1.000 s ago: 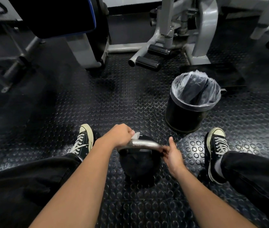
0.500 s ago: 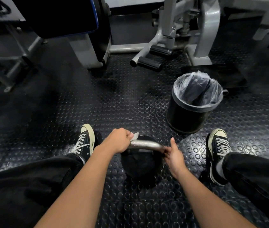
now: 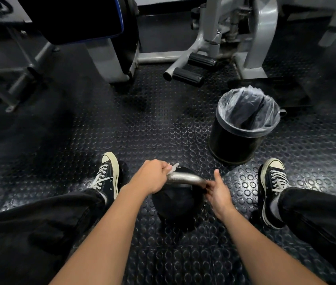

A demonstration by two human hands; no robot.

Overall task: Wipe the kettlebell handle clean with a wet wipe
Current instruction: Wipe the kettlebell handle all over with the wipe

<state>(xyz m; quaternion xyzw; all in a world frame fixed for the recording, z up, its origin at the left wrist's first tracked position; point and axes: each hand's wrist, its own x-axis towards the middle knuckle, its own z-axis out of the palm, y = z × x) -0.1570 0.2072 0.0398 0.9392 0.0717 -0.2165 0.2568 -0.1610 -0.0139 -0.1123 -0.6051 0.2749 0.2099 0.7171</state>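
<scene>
Presently the kettlebell sits on the floor between both shoes. Left hand clenches the wipe around the handle's left end, likely to rub lengthwise. Right hand grips the right end, apparently to steady it.

Person with bare forearms, black trousers, and black lace-up sneakers with white toe caps, white laces.
</scene>
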